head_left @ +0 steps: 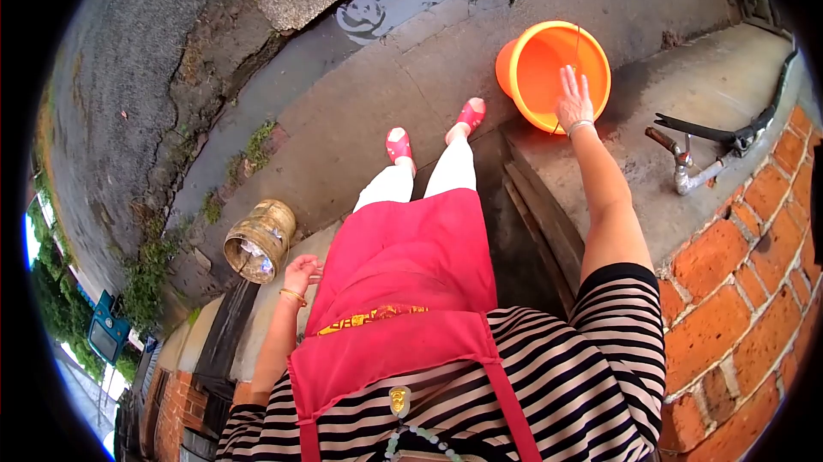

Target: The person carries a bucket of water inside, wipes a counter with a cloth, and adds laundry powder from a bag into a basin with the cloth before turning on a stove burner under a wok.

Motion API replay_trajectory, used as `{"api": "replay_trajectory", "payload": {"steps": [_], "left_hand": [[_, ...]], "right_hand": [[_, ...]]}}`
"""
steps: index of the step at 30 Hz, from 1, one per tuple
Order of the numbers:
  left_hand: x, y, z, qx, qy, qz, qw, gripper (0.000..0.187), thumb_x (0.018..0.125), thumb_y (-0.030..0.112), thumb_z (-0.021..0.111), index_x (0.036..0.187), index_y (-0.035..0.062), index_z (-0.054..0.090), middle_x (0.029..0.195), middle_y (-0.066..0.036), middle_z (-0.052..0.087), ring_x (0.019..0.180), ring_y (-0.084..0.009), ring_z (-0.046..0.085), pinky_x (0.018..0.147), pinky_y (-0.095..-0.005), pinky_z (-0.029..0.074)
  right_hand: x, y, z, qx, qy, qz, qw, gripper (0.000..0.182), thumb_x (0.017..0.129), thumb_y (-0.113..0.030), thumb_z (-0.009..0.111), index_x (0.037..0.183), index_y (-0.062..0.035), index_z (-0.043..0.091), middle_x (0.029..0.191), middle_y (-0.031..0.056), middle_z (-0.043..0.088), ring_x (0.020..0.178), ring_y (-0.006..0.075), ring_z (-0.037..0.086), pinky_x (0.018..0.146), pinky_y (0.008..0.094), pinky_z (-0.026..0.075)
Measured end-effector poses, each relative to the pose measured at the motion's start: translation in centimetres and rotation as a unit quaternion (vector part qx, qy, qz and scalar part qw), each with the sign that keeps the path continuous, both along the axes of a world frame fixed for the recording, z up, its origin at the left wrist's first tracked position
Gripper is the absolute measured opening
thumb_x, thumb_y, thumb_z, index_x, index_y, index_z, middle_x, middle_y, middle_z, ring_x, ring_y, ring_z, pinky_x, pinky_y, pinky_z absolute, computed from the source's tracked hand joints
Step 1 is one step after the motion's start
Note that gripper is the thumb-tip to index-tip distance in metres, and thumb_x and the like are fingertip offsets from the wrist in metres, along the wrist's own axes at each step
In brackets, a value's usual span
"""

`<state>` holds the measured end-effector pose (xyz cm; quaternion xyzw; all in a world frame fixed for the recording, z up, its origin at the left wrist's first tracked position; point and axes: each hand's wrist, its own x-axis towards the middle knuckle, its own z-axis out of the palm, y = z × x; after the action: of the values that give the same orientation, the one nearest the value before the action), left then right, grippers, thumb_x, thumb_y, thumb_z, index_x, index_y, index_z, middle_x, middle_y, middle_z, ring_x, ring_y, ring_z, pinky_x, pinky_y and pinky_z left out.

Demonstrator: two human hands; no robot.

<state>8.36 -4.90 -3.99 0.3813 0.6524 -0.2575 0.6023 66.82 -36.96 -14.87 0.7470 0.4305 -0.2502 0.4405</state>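
My right hand reaches forward with its fingers stretched out and parted, over the near side of an orange bucket. It overlaps the bucket's rim in this view, and nothing shows in its fingers. A thin handle wire crosses the bucket's mouth. Low beside the red apron, my left hand hangs with loosely bent fingers and holds nothing visible. A worn yellowish bin with bits of rubbish inside lies ahead of that hand.
On the right, a metal tap with a black hose rises from a concrete slab by a brick wall. Beyond my feet in pink shoes, a water-filled gutter borders the pavement and the asphalt road.
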Motion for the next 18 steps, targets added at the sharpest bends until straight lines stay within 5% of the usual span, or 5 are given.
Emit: {"api": "replay_trajectory", "payload": {"steps": [2, 7, 13, 16, 18], "left_hand": [[-0.1, 0.5, -0.4, 0.000, 0.003, -0.008, 1.000, 0.021, 0.083, 0.011, 0.051, 0.102, 0.0028, 0.050, 0.091, -0.011, 0.060, 0.072, -0.0174, 0.059, 0.062, -0.0301, 0.050], [1.1, 1.6, -0.6, 0.009, -0.006, -0.012, 1.000, 0.021, 0.084, 0.011, 0.051, 0.103, 0.0027, 0.050, 0.091, -0.011, 0.060, 0.071, -0.0178, 0.060, 0.062, -0.0298, 0.050], [2.8, 2.0, 1.3, 0.043, 0.001, 0.008, 0.999, 0.020, 0.084, 0.012, 0.051, 0.102, 0.0030, 0.051, 0.090, -0.009, 0.061, 0.070, -0.0158, 0.060, 0.059, -0.0272, 0.049], [3.1, 1.3, 2.7, 0.062, 0.030, 0.033, 0.997, 0.019, 0.084, 0.011, 0.051, 0.102, 0.0034, 0.051, 0.089, -0.009, 0.061, 0.070, -0.0159, 0.060, 0.058, -0.0276, 0.050], [3.3, 0.3, 3.2, 0.074, 0.041, 0.060, 0.995, 0.019, 0.084, 0.011, 0.051, 0.102, 0.0037, 0.052, 0.089, -0.009, 0.061, 0.070, -0.0158, 0.060, 0.058, -0.0278, 0.050]], "right_hand": [[0.7, -0.3, 0.4, 0.086, -0.064, -0.072, 0.992, 0.032, 0.085, -0.027, 0.046, 0.112, -0.0131, 0.057, 0.147, 0.0113, 0.004, 0.135, 0.0271, -0.003, 0.106, 0.0486, 0.005], [3.9, -3.8, -2.2, 0.239, -0.041, -0.430, 0.870, 0.038, 0.084, -0.006, 0.041, 0.121, -0.0167, 0.043, 0.143, 0.0157, 0.012, 0.110, 0.0334, 0.049, 0.089, 0.0388, 0.043], [3.3, -5.5, -7.3, 0.513, -0.266, -0.456, 0.677, 0.045, 0.079, -0.003, 0.048, 0.124, -0.0102, 0.042, 0.121, 0.0186, 0.048, 0.095, 0.0303, 0.058, 0.083, 0.0348, 0.046], [6.1, -8.4, -12.7, 0.477, -0.043, -0.730, 0.487, 0.037, 0.083, -0.007, 0.051, 0.119, -0.0047, 0.042, 0.085, 0.0088, 0.062, 0.064, 0.0195, 0.063, 0.052, 0.0308, 0.050], [7.4, -7.9, -13.8, 0.507, 0.015, -0.769, 0.389, 0.020, 0.085, -0.018, 0.052, 0.100, -0.0057, 0.051, 0.066, 0.0025, 0.057, 0.048, 0.0132, 0.054, 0.041, 0.0246, 0.042]]}}
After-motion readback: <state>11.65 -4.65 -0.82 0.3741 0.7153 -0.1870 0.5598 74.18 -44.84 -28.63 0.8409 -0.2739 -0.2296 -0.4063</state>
